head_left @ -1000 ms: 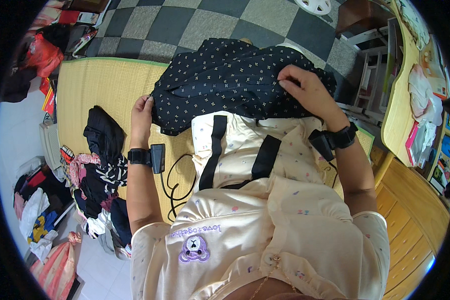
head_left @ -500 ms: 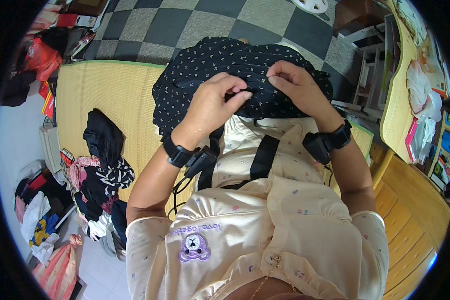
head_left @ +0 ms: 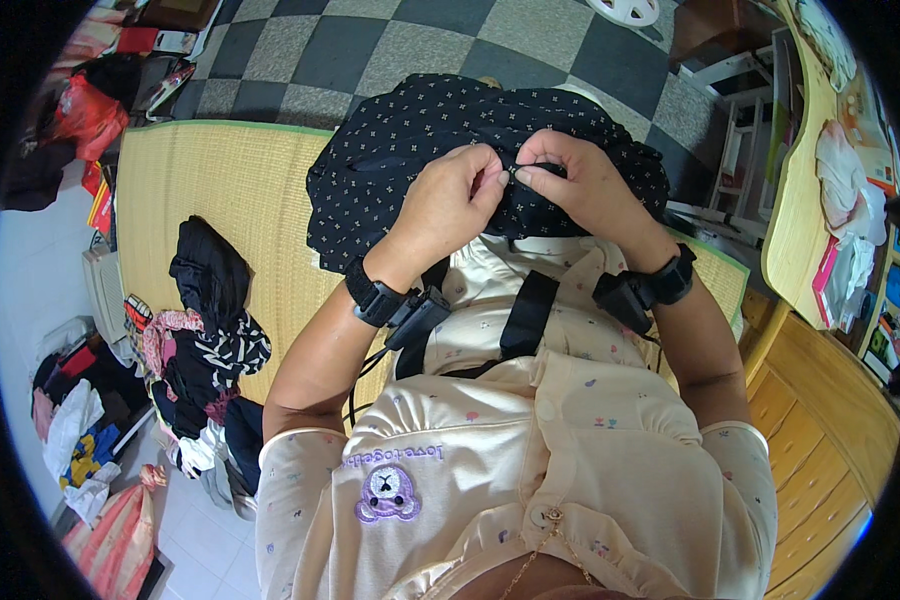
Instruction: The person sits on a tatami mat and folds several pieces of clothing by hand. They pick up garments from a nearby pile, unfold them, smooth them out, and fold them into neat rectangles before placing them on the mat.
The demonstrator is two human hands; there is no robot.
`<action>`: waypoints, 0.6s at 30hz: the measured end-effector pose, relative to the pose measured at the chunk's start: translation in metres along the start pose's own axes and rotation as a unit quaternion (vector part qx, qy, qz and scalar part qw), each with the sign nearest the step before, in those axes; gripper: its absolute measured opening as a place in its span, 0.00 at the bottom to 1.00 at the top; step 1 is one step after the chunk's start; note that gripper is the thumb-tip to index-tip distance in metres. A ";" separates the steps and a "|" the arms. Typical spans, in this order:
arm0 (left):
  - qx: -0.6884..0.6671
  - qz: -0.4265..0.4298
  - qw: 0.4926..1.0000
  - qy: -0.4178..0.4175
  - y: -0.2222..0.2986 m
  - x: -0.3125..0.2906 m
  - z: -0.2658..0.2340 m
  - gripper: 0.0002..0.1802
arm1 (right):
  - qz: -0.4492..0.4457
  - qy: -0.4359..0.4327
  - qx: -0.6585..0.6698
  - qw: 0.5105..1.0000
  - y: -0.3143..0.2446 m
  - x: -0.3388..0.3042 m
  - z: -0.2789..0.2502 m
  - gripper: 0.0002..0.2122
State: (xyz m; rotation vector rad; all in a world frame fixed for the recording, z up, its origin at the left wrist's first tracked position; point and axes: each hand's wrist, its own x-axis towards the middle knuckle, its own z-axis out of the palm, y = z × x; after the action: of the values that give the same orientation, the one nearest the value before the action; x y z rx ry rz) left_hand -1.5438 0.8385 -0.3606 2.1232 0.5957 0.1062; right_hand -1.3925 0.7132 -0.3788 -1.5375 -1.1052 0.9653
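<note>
Across my lap lies a black garment (head_left: 390,170) with a small pale flower-like print, its kind not clear from its bunched shape. My left hand (head_left: 457,197) pinches its fabric between thumb and fingers near the middle. Close beside it, my right hand (head_left: 573,180) pinches the same cloth, and the two thumbs almost meet. Whatever small detail sits between the fingertips is too small to make out. Each wrist wears a black strap with a small dark box, the left box (head_left: 418,318) and the right box (head_left: 625,300).
A woven straw mat (head_left: 210,180) spreads under me. On its left lies a heap of dark and patterned clothes (head_left: 205,350), with more clothes (head_left: 75,420) in a container beyond. At right stand a yellow-edged table (head_left: 785,220) and a wooden panel (head_left: 805,430). Checkered floor (head_left: 420,50) lies ahead.
My hands have come closer together at the middle of the black garment. The left hand shifted right and the right hand slightly left, drawing the cloth between them.
</note>
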 end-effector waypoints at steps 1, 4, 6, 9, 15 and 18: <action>0.010 0.002 1.000 -0.001 0.000 0.000 0.000 0.08 | 0.010 0.003 -0.020 1.000 -0.001 -0.001 0.000 0.05; 0.030 -0.003 1.000 -0.009 -0.001 -0.001 0.000 0.08 | 0.020 0.011 -0.063 0.998 -0.006 -0.003 0.002 0.06; 0.051 0.000 0.999 0.008 -0.005 -0.001 -0.001 0.08 | 0.008 0.014 -0.066 0.998 -0.010 -0.003 0.001 0.07; 0.084 -0.019 0.995 0.046 -0.022 0.000 -0.009 0.07 | 0.039 0.015 -0.088 0.995 -0.014 -0.005 -0.007 0.07; 0.139 -0.123 0.976 0.115 -0.076 -0.012 -0.056 0.09 | 0.020 0.039 -0.135 0.990 -0.017 -0.024 -0.051 0.06; 0.135 -0.158 0.969 0.131 -0.096 -0.027 -0.080 0.09 | 0.077 0.062 -0.111 0.989 -0.018 -0.032 -0.070 0.05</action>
State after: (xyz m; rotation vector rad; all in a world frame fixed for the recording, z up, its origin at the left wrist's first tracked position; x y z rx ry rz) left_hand -1.6263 0.9323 -0.3857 2.2595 1.1536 0.1346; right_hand -1.3383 0.6669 -0.3443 -1.8602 -1.0454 0.8572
